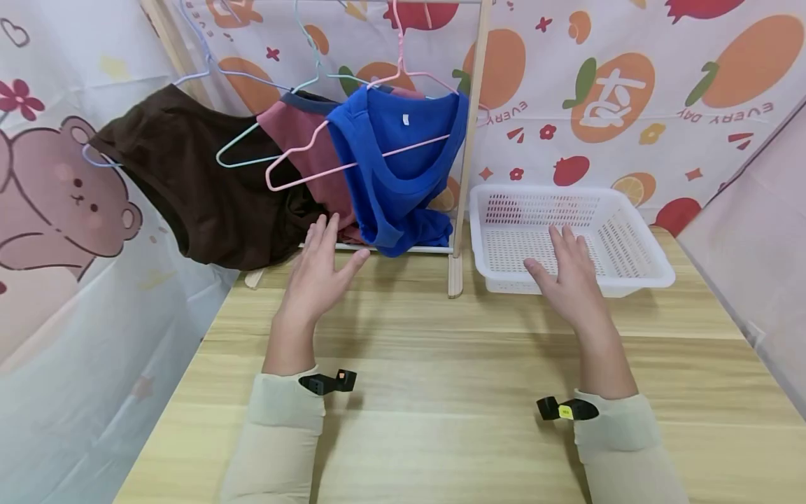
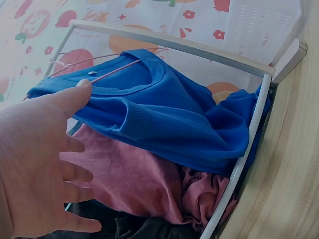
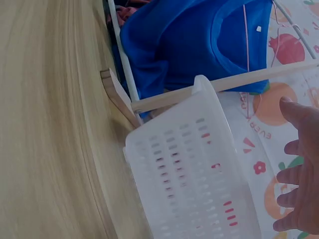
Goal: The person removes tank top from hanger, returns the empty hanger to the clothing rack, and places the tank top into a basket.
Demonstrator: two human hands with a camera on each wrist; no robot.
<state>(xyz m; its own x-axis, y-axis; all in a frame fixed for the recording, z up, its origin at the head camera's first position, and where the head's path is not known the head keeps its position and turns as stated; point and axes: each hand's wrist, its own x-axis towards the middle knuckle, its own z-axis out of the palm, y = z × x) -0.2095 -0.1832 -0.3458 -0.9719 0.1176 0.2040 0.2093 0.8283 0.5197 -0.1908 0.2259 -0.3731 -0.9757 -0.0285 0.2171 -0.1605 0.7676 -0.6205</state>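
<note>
In the head view, your blue (image 1: 393,199), red (image 1: 299,126) and brown (image 1: 208,182) tops hang on the rack (image 1: 462,203); hanging looks done, though the blue one leaves its pink hanger's (image 1: 308,178) end bare, perhaps left to straighten. No top lies in the basket (image 1: 636,282). In the left wrist view, your left hand (image 1: 317,276) spreads wide, gripping nothing. In the right wrist view, your right hand (image 1: 569,276) is spread too, holding nothing.

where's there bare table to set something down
The tabletop is bare between the left sleeve and right sleeve, up to the rack, and right of the right sleeve, in front of the white basket. The rack is crowded: brown top, pink top and blue top overlap, the left hand close by.
</note>
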